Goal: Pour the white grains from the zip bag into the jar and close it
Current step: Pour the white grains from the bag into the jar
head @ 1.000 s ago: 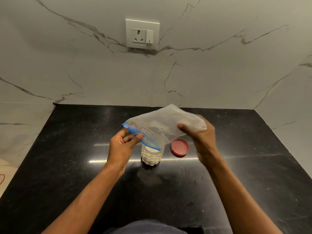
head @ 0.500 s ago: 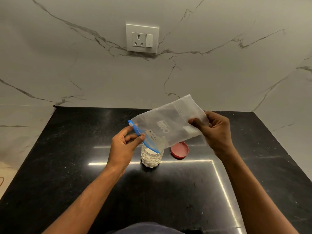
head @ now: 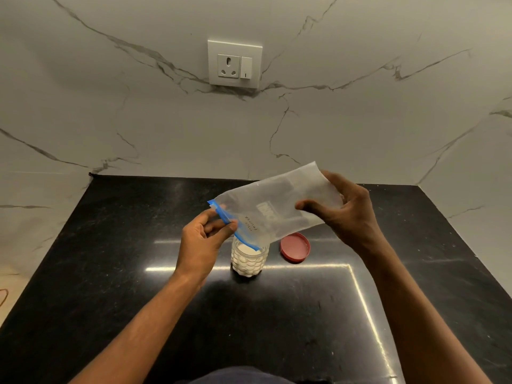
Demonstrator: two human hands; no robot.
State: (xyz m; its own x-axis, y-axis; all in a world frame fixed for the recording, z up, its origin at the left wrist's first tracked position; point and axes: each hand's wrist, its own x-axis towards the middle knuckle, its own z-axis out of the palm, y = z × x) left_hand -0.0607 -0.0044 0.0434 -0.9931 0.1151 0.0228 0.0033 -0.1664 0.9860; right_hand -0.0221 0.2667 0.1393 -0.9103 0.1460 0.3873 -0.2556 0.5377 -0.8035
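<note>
A clear zip bag (head: 273, 206) with a blue zip strip is held tilted over a small textured glass jar (head: 249, 259). The bag's blue mouth points down into the jar's opening. My left hand (head: 203, 238) pinches the blue zip edge, just left of the jar. My right hand (head: 347, 209) grips the raised bottom end of the bag, up and to the right. White grains fill the jar nearly to the top. The bag looks almost flat and see-through. A red lid (head: 295, 246) lies on the counter right of the jar, apart from it.
The jar stands on a glossy black stone counter (head: 124, 273). Marble walls close the back and both sides, and a white socket plate (head: 235, 63) sits on the back wall. The counter's left edge drops off near the lower left.
My right hand has lifted the bag's bottom end higher and further right, steepening the tilt. My left hand stays at the zip over the jar.
</note>
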